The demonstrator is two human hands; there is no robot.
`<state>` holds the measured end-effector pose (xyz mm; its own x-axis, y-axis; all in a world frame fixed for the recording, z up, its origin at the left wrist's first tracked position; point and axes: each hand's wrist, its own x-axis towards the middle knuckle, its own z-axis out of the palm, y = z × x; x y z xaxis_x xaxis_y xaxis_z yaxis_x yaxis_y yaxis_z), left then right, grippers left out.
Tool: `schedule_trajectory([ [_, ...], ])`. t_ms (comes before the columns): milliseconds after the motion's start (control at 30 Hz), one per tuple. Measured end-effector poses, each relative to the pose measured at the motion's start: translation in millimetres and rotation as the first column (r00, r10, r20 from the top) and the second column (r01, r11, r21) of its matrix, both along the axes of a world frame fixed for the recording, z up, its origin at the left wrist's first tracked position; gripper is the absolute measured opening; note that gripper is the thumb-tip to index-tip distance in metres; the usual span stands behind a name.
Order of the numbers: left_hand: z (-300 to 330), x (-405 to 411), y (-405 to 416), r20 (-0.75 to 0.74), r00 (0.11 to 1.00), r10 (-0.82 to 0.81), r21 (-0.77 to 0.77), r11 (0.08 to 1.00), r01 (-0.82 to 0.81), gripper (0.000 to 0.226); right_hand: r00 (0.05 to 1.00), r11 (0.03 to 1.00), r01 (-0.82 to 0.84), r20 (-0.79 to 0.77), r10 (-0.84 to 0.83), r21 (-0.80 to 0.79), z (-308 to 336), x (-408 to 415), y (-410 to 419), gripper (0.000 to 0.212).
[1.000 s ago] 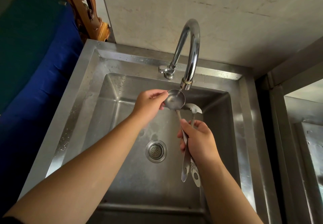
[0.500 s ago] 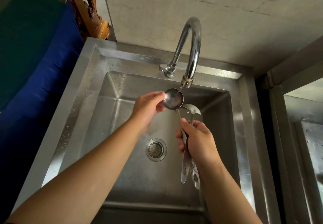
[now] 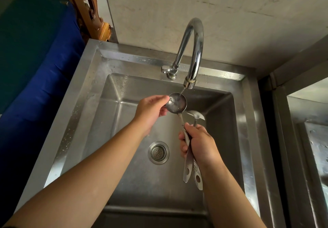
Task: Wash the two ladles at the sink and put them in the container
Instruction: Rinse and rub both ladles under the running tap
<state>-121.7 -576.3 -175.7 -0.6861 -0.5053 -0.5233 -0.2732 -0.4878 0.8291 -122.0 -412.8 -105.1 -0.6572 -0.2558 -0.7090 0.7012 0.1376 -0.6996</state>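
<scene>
Now the right hand (image 3: pixel 200 144) is wrapped around the handles of both ladles, gripping them together over the steel sink (image 3: pixel 85 103). Above that grip, the first ladle (image 3: pixel 176 102) rises to a round bowl sitting directly under the faucet (image 3: pixel 193 50) spout, where a thin stream of water (image 3: pixel 182 91) falls into it. Just right of it and slightly lower, the second ladle (image 3: pixel 196 115) shows its bowl turned partly edge-on. Below the grip, both handle ends hang down side by side, each with a hole. The left hand (image 3: pixel 150 110) pinches the first ladle's bowl, fingertips on its left rim and thumb under it. Left of the gripping hand, the round drain strainer (image 3: pixel 158 152) sits in the basin floor.
</scene>
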Motion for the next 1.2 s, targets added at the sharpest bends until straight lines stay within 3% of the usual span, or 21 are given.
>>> schedule_trajectory([
  [100, -0.3, -2.9, 4.1, -0.015, 1.000, -0.016, 0.012, 1.000, 0.016, 0.005, 1.000, 1.000, 0.002, -0.023, -0.002, 0.003, -2.3, -1.6, 2.5, 0.013],
  [233, -0.5, -5.0, 10.2, -0.026, 0.981, -0.191, -0.176, 0.967, 0.184, 0.044, 0.996, 0.999, -0.009, -0.086, 0.013, 0.041, -2.9, -4.9, 2.0, 0.011],
  [300, 2.2, -7.3, 13.1, 0.009, 0.979, -0.204, -0.250, 0.948, 0.199, 0.053, 0.992, 0.997, -0.018, -0.123, 0.026, 0.068, -3.1, -5.2, 0.3, 0.009],
  [533, 10.0, -16.7, 12.0, 0.075, 0.985, -0.157, -0.433, 0.884, 0.174, 0.037, 0.966, 0.989, -0.035, -0.250, 0.071, 0.144, -5.4, -3.9, -5.3, 0.008],
  [667, 8.9, -13.7, 8.4, 0.010, 0.994, -0.113, -0.380, 0.918, 0.109, 0.022, 0.950, 0.984, -0.039, -0.298, 0.090, 0.173, -7.4, -3.2, -7.9, 0.008],
  [833, 4.9, -12.1, 4.5, -0.016, 0.993, -0.116, -0.285, 0.952, 0.107, 0.019, 0.906, 0.968, -0.054, -0.395, 0.151, 0.246, -13.5, -3.8, -7.0, 0.009],
  [933, 6.1, -15.1, 9.3, 0.090, 0.986, -0.140, -0.372, 0.914, 0.163, 0.044, 0.874, 0.952, -0.066, -0.442, 0.200, 0.300, -16.4, -4.3, -7.5, 0.009],
  [1033, 7.0, -18.8, 11.0, 0.112, 0.986, -0.126, -0.396, 0.904, 0.161, 0.049, 0.850, 0.932, -0.073, -0.466, 0.244, 0.354, -18.9, -3.0, -8.0, 0.009],
  [1200, 4.3, -18.3, 6.2, 0.129, 0.986, -0.102, -0.521, 0.840, 0.155, 0.023, 0.851, 0.923, -0.075, -0.459, 0.257, 0.376, -19.5, -2.9, -7.9, 0.011],
])
